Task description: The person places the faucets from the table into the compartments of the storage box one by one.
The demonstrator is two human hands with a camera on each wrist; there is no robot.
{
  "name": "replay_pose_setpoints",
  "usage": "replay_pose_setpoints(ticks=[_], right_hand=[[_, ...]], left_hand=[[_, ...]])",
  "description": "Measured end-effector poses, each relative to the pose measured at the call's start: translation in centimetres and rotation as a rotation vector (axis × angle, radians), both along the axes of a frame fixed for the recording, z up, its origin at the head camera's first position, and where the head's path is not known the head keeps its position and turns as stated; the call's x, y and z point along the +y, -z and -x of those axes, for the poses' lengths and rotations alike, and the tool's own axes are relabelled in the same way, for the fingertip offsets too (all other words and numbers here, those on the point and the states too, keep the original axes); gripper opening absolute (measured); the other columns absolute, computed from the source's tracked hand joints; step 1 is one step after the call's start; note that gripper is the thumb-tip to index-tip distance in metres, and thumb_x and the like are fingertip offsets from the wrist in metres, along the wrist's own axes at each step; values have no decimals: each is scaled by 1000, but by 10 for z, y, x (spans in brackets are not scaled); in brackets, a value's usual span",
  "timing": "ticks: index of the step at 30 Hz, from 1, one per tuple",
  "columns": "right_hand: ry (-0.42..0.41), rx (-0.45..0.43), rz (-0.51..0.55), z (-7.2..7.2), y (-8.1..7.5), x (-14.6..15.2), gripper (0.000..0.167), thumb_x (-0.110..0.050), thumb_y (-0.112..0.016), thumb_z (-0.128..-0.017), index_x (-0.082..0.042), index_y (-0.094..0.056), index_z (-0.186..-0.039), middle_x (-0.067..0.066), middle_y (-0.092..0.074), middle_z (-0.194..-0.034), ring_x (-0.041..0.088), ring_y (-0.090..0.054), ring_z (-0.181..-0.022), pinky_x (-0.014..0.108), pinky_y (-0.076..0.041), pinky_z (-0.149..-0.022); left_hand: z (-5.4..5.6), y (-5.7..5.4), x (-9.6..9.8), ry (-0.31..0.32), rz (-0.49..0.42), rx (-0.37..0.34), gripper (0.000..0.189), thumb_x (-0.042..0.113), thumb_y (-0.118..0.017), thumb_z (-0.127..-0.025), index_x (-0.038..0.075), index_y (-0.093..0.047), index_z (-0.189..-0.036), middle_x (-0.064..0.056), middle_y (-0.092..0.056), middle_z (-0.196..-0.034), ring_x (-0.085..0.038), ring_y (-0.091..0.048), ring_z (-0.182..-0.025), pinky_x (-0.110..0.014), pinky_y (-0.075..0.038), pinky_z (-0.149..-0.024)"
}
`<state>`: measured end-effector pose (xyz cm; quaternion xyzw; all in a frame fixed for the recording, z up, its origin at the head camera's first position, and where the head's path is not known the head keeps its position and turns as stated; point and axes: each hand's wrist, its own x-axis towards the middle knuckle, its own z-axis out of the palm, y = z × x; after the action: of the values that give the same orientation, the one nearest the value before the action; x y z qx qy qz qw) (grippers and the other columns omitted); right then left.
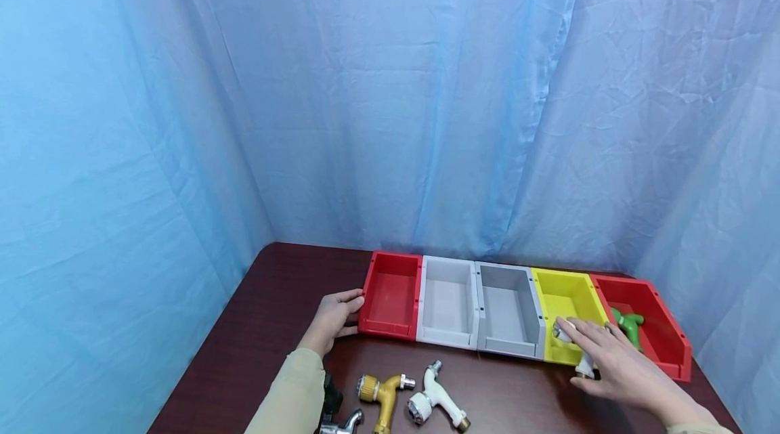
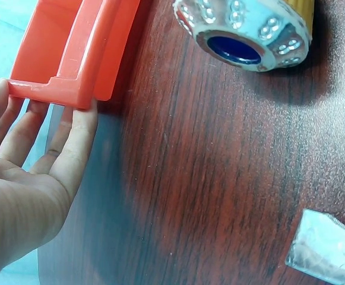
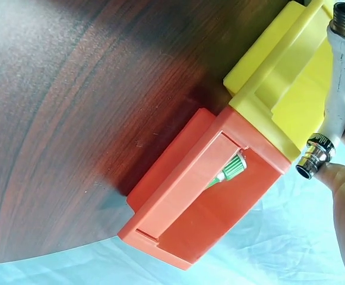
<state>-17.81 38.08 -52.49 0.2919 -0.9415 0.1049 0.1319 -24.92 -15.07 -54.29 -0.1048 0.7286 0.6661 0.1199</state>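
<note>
My left hand (image 1: 334, 317) touches the outer side of the leftmost red bin (image 1: 390, 295) with its fingers extended; the left wrist view shows the fingertips (image 2: 84, 119) against the bin wall. Over the front of the yellow bin (image 1: 557, 281), my right hand (image 1: 615, 361) holds a white faucet (image 3: 341, 83) with a brass threaded end and a chrome end. Part of that faucet is hidden by the hand. A green faucet (image 1: 630, 326) lies inside the rightmost red bin (image 1: 667, 326).
Between the left red and yellow bins stand a white bin (image 1: 447, 339) and a grey bin (image 1: 510, 347). On the dark wood table (image 1: 231, 353) in front lie a gold faucet (image 1: 386, 397), another white faucet (image 1: 437, 395) and a black-and-chrome faucet (image 1: 332, 400). Blue curtains (image 1: 390, 95) hang behind.
</note>
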Motion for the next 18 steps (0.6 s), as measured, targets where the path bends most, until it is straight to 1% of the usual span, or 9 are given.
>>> replay_pose_setpoints(ticks=[1,3,7,9,11,15,18], right_hand=[[-4,7,-2,1,0,0,111,-37,-100,-56,-16,-49,-153,8,-60,-140,28,-53,-125,49,-14,-127],[-12,16,-5,3,0,1,112,-35,-100,-56,-16,-49,-153,9,-59,-140,29,-52,-125,44,-8,-128],[-16,9,-13,6,-1,2,113,-35,-101,-55,-16,-48,-153,9,-59,-140,30,-52,-125,47,-10,-128],[-14,-2,-14,8,-1,3,113,-35,-101,-55,-16,-48,-153,9,-59,-140,30,-52,-125,52,-14,-127],[-14,-7,-15,9,-1,3,113,-34,-101,-54,-16,-49,-153,10,-59,-140,31,-53,-125,54,-15,-126],[-27,10,-27,14,-1,4,112,-32,-101,-54,-15,-50,-152,10,-60,-139,31,-53,-125,51,-12,-127],[-28,0,-36,16,-1,4,112,-31,-101,-54,-14,-50,-152,11,-59,-139,32,-54,-125,55,-12,-126]], left_hand=[[0,0,0,1,0,2,49,30,-62,-103,10,-56,-148,-20,-60,-140,-30,-69,-113,-46,-61,-87],[0,0,0,3,-2,4,49,29,-62,-103,10,-55,-148,-20,-60,-140,-31,-68,-113,-47,-61,-87],[0,0,0,5,-5,1,48,29,-61,-104,10,-55,-148,-21,-60,-141,-32,-68,-114,-48,-60,-89],[0,0,-1,5,-4,-3,48,28,-61,-104,10,-56,-148,-21,-60,-140,-33,-68,-114,-48,-60,-89],[0,1,-1,5,-4,-5,48,29,-61,-104,10,-56,-148,-21,-60,-140,-32,-68,-114,-48,-60,-88],[0,0,-1,2,-7,-3,48,29,-61,-104,10,-56,-147,-20,-60,-140,-31,-69,-113,-47,-61,-87],[0,0,-1,3,-9,-1,48,29,-61,-104,10,-56,-148,-20,-60,-140,-31,-69,-113,-47,-61,-87]])
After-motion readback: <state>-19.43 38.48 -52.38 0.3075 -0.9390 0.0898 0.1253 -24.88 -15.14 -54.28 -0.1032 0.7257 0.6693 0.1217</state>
